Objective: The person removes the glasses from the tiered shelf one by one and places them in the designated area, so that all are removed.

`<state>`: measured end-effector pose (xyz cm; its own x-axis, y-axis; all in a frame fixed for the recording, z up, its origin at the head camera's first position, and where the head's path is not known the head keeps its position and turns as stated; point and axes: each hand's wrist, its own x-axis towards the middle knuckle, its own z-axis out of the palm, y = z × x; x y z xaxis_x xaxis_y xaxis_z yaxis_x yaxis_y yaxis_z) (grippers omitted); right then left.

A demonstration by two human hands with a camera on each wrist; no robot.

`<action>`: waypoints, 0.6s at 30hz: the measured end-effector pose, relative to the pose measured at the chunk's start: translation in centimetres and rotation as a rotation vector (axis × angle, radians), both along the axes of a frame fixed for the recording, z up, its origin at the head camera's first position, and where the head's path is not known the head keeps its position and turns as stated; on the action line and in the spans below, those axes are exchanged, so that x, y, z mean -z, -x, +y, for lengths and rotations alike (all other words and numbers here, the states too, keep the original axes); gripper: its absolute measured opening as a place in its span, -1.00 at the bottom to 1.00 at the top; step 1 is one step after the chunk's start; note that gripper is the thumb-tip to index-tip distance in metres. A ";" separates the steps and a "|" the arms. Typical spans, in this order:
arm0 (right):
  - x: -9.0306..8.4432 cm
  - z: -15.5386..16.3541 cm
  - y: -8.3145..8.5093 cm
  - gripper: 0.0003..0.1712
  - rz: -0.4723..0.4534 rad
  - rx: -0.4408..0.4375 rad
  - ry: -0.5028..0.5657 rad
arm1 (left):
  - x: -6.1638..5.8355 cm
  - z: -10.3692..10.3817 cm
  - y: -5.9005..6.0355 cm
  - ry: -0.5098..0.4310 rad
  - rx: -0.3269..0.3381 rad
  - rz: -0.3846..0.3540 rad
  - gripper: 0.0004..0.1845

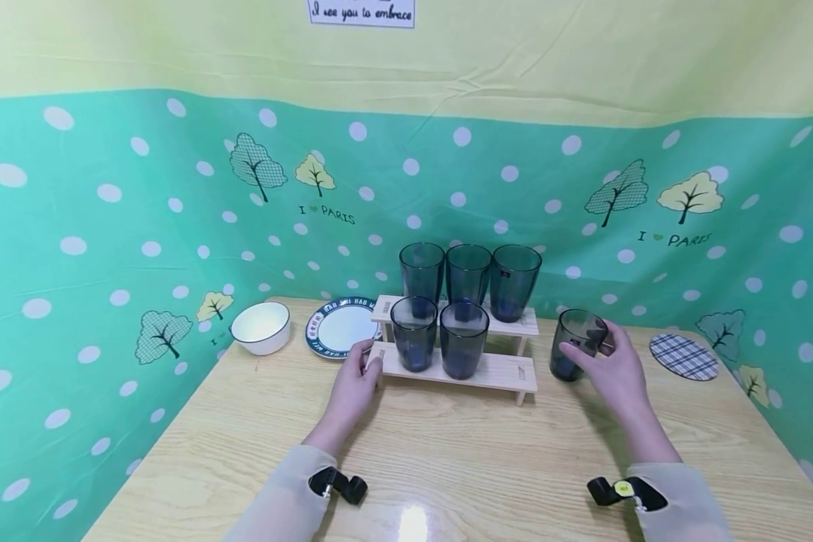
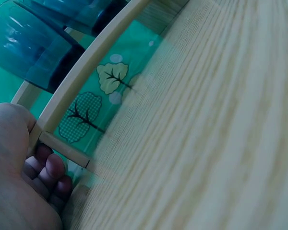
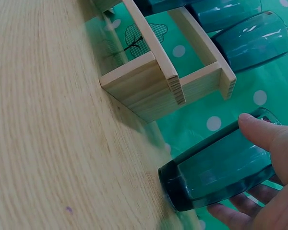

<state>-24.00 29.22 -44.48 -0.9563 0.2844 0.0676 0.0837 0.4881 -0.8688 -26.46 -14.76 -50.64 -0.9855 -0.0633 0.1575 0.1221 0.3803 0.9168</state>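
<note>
My right hand point(image 1: 616, 370) grips a dark tinted glass point(image 3: 221, 165), thumb on one side and fingers around the other. The glass is upright to the right of a two-tier wooden rack point(image 1: 491, 370); whether its base touches the table I cannot tell. My left hand point(image 1: 354, 382) holds the left end of the rack's lower tier, thumb above and fingertips point(image 2: 55, 165) curled beneath. On the lower tier stand two similar glasses, a left one point(image 1: 415, 342) and a right one point(image 1: 462, 346). Three more glasses point(image 1: 515, 286) line the upper tier.
Behind my left hand lies a blue-rimmed white plate point(image 1: 317, 339), with a white bowl point(image 1: 260, 331) farther left. A round plaid mat point(image 1: 684, 357) lies on the wooden table point(image 1: 467, 459) at the right. A green dotted cloth point(image 1: 352, 169) hangs behind and at both sides.
</note>
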 end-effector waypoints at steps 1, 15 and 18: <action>0.0 0.0 0.0 0.36 -0.001 -0.003 -0.002 | 0.0 0.0 0.0 -0.001 0.000 0.002 -0.47; 0.4 0.6 0.0 0.36 -0.025 -0.083 -0.025 | -0.1 0.0 0.1 0.011 -0.007 0.003 -0.47; 0.4 0.8 0.0 0.37 -0.030 -0.093 -0.020 | -0.1 0.0 0.0 0.012 -0.007 0.000 -0.47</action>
<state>-24.00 29.98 -44.87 -0.9802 0.1934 0.0437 0.0629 0.5122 -0.8566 -26.49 -14.74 -50.56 -0.9850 -0.0683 0.1587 0.1198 0.3920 0.9121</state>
